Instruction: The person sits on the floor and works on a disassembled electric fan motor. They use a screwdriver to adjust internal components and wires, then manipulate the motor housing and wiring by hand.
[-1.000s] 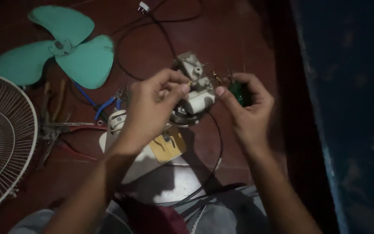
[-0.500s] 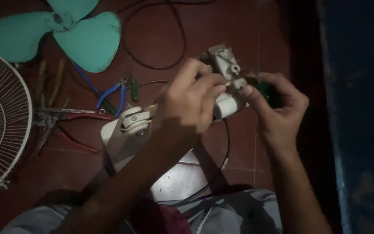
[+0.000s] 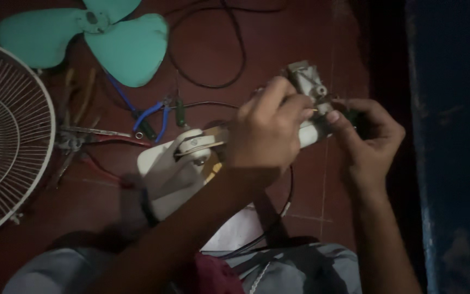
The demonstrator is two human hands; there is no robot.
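Hands [image 3: 267, 130] on fan motor [image 3: 308, 81]

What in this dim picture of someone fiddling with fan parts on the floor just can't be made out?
All in the head view:
- Fan motor: mostly covered by the left hand.
- Small dark green part: too dark, wrapped by the right hand.
- Wire fan guard: cut off by the left edge.
- Teal fan blade: cropped at the top.
- Pliers: dim, partly blurred.
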